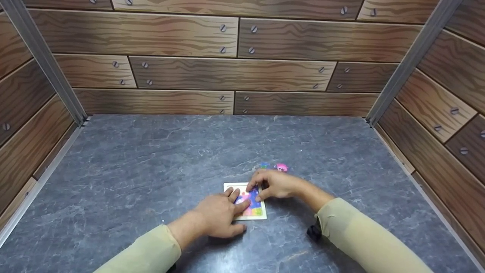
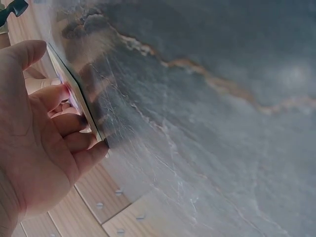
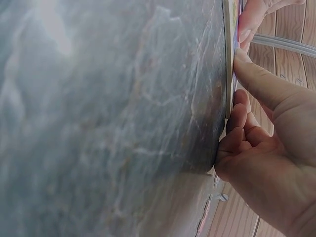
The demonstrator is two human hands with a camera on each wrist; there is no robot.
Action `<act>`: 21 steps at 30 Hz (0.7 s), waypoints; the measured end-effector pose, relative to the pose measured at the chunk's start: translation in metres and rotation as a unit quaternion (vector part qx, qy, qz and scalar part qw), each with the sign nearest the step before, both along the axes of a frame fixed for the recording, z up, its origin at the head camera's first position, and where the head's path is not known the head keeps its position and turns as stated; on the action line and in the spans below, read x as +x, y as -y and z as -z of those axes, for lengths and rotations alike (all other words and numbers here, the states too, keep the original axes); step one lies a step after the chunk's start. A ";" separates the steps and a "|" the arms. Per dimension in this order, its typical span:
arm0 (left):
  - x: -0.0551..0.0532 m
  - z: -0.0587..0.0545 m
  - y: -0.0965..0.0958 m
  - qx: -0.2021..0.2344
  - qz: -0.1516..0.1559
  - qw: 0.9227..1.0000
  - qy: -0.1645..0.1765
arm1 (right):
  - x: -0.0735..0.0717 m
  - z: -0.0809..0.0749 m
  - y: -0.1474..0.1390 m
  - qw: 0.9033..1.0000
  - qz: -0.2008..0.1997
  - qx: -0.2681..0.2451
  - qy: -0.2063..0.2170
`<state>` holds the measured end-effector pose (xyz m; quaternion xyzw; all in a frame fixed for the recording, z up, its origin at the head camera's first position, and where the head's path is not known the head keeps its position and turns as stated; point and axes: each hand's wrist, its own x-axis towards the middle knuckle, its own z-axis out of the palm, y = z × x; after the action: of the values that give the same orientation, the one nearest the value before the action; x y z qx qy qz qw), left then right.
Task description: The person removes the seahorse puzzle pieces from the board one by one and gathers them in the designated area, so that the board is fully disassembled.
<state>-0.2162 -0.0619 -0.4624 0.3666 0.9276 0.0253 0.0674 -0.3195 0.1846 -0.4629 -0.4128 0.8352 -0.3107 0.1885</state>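
Note:
A small picture puzzle (image 1: pixel 257 211) in a pale square frame lies on the table, with blue, pink, yellow and green areas showing. My left hand (image 1: pixel 219 214) rests on its left side, fingers spread and their tips touching the picture. In the left wrist view, the left hand's fingers (image 2: pixel 84 157) reach along the frame's edge. My right hand (image 1: pixel 278 184) is arched over the upper right part, thumb and index fingertips apart on the picture. The right wrist view shows the thumb (image 3: pixel 254 74) pressing the surface while the other fingers bend near the edge. The fingers hide part of the picture.
Beyond the right hand lie a pink puzzle piece (image 1: pixel 281 167) and a blue-green piece (image 1: pixel 264 165), partly covered by that hand. The grey marbled table (image 1: pixel 170 151) is enclosed by wood-patterned walls (image 1: pixel 235 74) with metal corner posts (image 1: pixel 405 68).

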 end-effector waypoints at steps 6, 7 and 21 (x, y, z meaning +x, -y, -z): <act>-0.001 -0.001 0.000 -0.002 -0.003 1.000 0.008 | 0.000 -0.001 0.000 1.000 0.004 0.004 0.004; -0.001 -0.002 0.000 -0.003 -0.003 1.000 0.009 | 0.000 -0.001 0.000 1.000 0.004 0.004 0.004; -0.002 -0.003 -0.001 -0.002 -0.009 1.000 0.022 | -0.002 0.001 0.000 1.000 0.008 0.000 0.014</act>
<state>-0.2186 -0.0606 -0.4595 0.3573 0.9292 0.0322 0.0886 -0.3218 0.1847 -0.4642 -0.4017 0.8358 -0.3176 0.1980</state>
